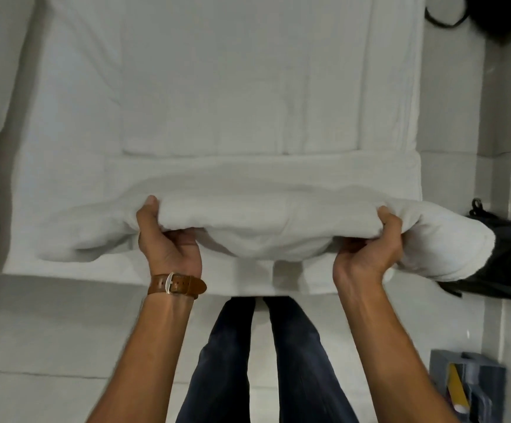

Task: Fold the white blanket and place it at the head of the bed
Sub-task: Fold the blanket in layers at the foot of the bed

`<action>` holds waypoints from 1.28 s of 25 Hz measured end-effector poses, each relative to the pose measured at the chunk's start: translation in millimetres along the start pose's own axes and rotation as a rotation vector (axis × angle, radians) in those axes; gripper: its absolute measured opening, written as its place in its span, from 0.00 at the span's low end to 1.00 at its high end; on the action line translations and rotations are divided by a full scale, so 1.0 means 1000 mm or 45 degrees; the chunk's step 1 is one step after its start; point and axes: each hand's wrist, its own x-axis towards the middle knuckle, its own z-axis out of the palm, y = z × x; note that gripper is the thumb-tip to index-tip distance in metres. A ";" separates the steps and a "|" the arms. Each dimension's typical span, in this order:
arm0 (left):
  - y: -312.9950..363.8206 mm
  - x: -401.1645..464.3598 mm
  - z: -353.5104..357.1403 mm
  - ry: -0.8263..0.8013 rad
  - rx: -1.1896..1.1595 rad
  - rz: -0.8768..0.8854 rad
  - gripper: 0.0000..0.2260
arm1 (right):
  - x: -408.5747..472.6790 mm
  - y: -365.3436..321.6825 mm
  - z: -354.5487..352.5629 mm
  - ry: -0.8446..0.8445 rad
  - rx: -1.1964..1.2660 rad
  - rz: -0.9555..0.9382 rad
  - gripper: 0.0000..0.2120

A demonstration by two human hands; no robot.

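Both hands, left hand [168, 242] and right hand [370, 245], grip clamped on the folded white blanket [263, 221] above the bed [248, 71] near edge; its unsupported ends droop and could unfold.

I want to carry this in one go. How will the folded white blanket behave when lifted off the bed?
Probably floppy: the white blanket sags between the left hand and the right hand, and both ends droop past them. It looks bulky but fairly light, since each hand pinches it by one edge. The loose layers may slide apart.
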 end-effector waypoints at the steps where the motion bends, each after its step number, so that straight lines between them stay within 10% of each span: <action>1: 0.003 0.004 0.014 -0.014 0.019 0.016 0.05 | 0.002 -0.005 0.016 -0.002 0.000 -0.022 0.11; 12: 0.050 0.088 0.203 -0.100 0.038 0.083 0.13 | 0.042 -0.062 0.211 -0.223 -0.128 -0.131 0.06; 18: 0.078 0.135 0.338 -0.705 0.322 0.101 0.22 | 0.110 -0.098 0.360 -0.696 -0.051 -0.161 0.08; 21: 0.025 0.162 0.313 -0.927 1.353 0.524 0.27 | 0.137 -0.055 0.337 -0.788 -0.581 -0.371 0.19; 25: -0.056 0.194 0.201 -1.082 2.663 0.972 0.37 | 0.176 0.054 0.208 -0.926 -2.026 -0.874 0.33; 32: -0.091 0.163 0.084 -0.576 2.080 1.215 0.21 | 0.143 0.094 0.133 -0.512 -2.176 -1.266 0.34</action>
